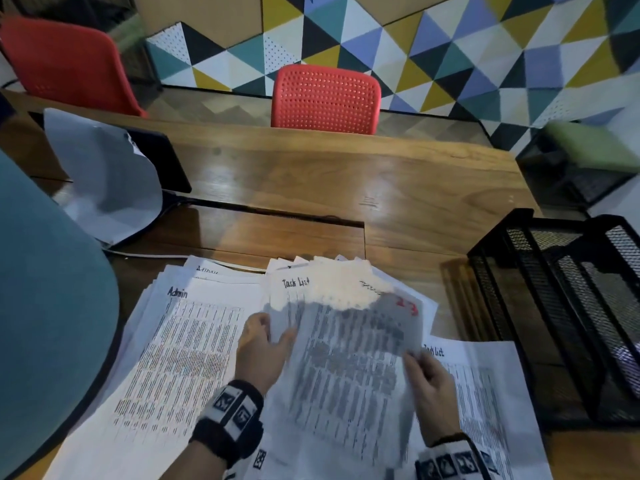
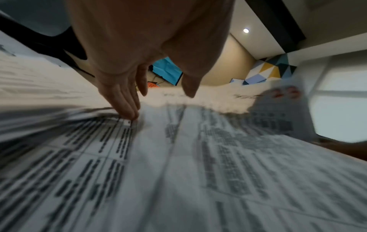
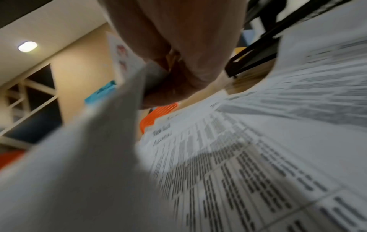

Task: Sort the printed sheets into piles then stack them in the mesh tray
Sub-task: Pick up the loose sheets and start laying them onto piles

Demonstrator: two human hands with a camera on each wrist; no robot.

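Printed sheets lie in piles on the wooden table (image 1: 433, 188): an "Admin" pile (image 1: 194, 344) on the left, a fanned "Task List" pile (image 1: 322, 282) in the middle, another "Task List" pile (image 1: 485, 393) on the right. My right hand (image 1: 415, 362) pinches the right edge of one blurred sheet (image 1: 356, 368) with a red number at its top corner, lifted off the middle pile. The right wrist view shows this sheet (image 3: 89, 157) tilted up in my right hand (image 3: 158, 81). My left hand (image 1: 273, 332) presses straight fingers (image 2: 129, 113) on the middle pile. The black mesh tray (image 1: 526, 306) stands right.
Across the table stand two red chairs (image 1: 325, 98). A grey sheet (image 1: 107, 181) drapes over a dark flat device at back left. A teal rounded shape (image 1: 45, 306) fills the left edge. A green stool (image 1: 588, 147) stands beyond the table's right end.
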